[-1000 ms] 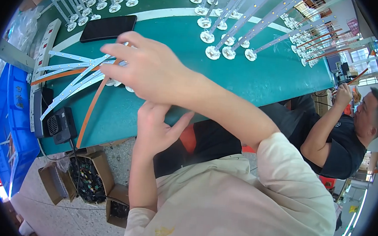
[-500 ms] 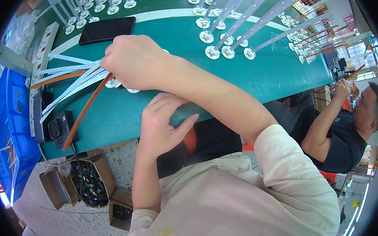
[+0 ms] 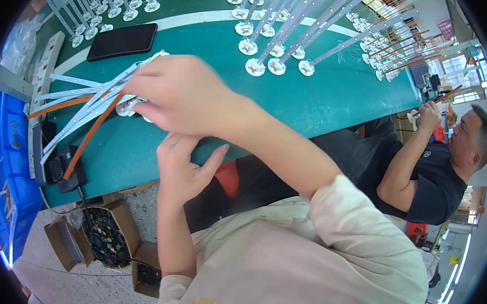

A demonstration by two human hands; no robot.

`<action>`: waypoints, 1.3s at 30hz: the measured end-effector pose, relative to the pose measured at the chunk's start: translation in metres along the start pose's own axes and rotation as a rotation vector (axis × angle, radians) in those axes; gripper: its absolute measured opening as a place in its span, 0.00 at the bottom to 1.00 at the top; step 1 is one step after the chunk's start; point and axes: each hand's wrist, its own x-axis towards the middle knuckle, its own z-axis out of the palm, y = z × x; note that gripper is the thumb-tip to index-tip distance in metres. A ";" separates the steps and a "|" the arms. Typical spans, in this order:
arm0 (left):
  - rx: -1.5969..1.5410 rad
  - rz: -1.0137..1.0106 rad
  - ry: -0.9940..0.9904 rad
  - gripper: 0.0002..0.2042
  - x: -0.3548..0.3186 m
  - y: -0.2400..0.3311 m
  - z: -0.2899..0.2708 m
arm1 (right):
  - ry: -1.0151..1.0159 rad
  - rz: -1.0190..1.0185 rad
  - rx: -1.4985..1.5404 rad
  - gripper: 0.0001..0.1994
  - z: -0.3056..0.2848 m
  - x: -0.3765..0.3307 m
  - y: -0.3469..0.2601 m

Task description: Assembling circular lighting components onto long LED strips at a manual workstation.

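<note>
My right hand (image 3: 174,95) reaches across to the left side of the green table, slightly blurred. Its thumb stands apart from the fingers, and I see nothing gripped between them. Just beside the fingertips lies a pile of white LED strips (image 3: 84,111) with round white bases (image 3: 126,107), partly covered by the hand. An orange-brown strip (image 3: 91,137) slants from the fingertips toward the table's near edge, and another orange strip (image 3: 62,106) lies among the white ones. My left hand (image 3: 182,168) is at the table edge below my right wrist, thumb spread and holding nothing; some fingertips are hidden.
A black phone (image 3: 122,42) lies behind the pile. Several upright LED strips on round bases (image 3: 255,67) stand across the table. At the left are a power strip (image 3: 47,67), black adapter (image 3: 67,166) and blue bin (image 3: 3,159). Cardboard boxes (image 3: 110,230) sit below; a co-worker (image 3: 427,163) sits right.
My right hand has drawn back from the orange-brown strip, its thumb now apart from the fingers. The strip's near end sits slightly lower on the pile. The whole view has shifted a little.
</note>
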 end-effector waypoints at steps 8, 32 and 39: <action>0.254 0.031 -0.220 0.18 0.017 0.040 0.065 | 0.555 0.849 -0.309 0.04 -0.179 -0.164 0.028; 0.542 -0.038 -0.188 0.31 0.058 0.036 0.221 | 0.044 1.062 -0.098 0.14 -0.208 -0.167 0.108; 0.579 -0.045 -0.205 0.30 0.057 0.034 0.221 | 0.018 1.157 0.092 0.11 -0.209 -0.167 0.086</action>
